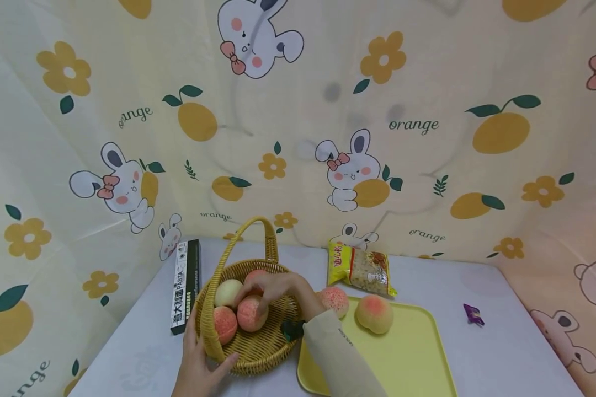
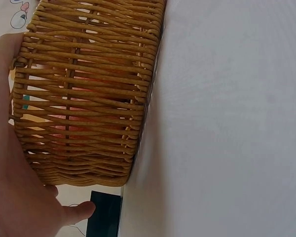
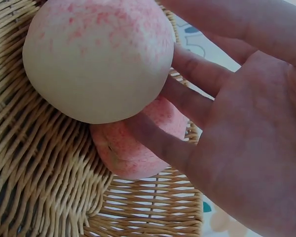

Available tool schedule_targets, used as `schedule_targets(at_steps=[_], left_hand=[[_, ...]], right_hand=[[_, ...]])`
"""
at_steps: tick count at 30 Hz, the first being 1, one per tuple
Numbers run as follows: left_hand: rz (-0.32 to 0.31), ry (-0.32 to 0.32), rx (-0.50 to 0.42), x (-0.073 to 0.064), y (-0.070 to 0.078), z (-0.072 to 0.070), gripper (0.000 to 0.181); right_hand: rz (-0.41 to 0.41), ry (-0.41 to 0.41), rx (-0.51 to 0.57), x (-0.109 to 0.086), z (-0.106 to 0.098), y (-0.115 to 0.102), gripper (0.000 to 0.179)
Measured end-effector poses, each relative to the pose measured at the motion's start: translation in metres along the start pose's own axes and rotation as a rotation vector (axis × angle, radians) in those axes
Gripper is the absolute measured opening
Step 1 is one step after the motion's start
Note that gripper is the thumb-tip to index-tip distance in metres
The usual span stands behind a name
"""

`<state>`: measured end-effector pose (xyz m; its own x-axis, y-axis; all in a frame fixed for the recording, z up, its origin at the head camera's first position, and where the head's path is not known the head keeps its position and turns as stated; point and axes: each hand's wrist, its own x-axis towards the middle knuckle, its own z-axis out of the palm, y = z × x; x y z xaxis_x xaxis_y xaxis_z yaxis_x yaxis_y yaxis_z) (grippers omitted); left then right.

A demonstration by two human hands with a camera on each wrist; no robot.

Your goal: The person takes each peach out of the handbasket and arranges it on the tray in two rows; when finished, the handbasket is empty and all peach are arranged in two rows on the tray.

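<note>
One wide cream cloth printed with white rabbits, oranges and orange flowers [image 1: 409,66] fills the upper frame, behind a white tabletop [image 1: 134,361] stretching across the bottom. At lower right centre lies a rectangular pale-yellow tray [image 1: 407,358]. Left of it, at lower centre, stands a round golden woven wicker basket [image 1: 265,347] with a tall arched handle. The left hand [image 1: 198,368] has its grip on the basket's near left side, thumb at the rim and fingers spread round the wall. The right hand [image 1: 278,286], in a beige sleeve [image 1: 340,353], reaches down into the basket, its grip closed around a round pink peach [image 1: 250,317] with fingers on one side and thumb on the other. A long black-and-white pasta box [image 1: 185,286] lies left of the basket, and a clear-and-yellow plastic bag of pasta [image 1: 361,268] sits near the cloth, above the tray. Also in the basket are a round pale-cream peach [image 1: 227,292] and two more pink peaches [image 1: 224,326]. A yellow peach with a pink blush [image 1: 374,314] and a speckled pink peach [image 1: 335,300], partly hidden by the forearm, are at the tray's upper left. A small purple wrapped candy [image 1: 473,314] lies right of the tray.
</note>
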<state>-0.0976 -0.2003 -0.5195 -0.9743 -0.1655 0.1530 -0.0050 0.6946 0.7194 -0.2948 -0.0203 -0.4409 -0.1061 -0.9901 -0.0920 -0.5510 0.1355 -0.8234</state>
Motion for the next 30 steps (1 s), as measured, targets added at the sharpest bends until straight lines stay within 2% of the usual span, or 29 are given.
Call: schedule_targets(at_steps=[7, 12, 20, 24, 30], left_hand=[[0.041, 0.027, -0.015, -0.0024, -0.0029, 0.0009, 0.098], [0.028, 0.019, -0.016, -0.0025, -0.0016, 0.0004, 0.098], [0.033, 0.029, -0.027, -0.0019, -0.0052, 0.0040, 0.095], [0.048, 0.045, -0.025, -0.0018, -0.0063, 0.0050, 0.094], [0.055, 0.055, -0.010, -0.0019, -0.0058, 0.0048, 0.095]], right_hand=[[0.107, -0.043, 0.063, -0.0011, 0.0036, 0.0002, 0.056], [0.194, -0.085, 0.075, -0.0013, 0.0055, -0.0010, 0.059], [0.238, -0.180, -0.046, -0.0017, 0.0054, -0.0018, 0.061], [0.286, -0.183, -0.070, -0.0023, 0.0053, -0.0025, 0.061], [0.301, -0.157, -0.083, -0.0021, 0.0050, -0.0018, 0.058]])
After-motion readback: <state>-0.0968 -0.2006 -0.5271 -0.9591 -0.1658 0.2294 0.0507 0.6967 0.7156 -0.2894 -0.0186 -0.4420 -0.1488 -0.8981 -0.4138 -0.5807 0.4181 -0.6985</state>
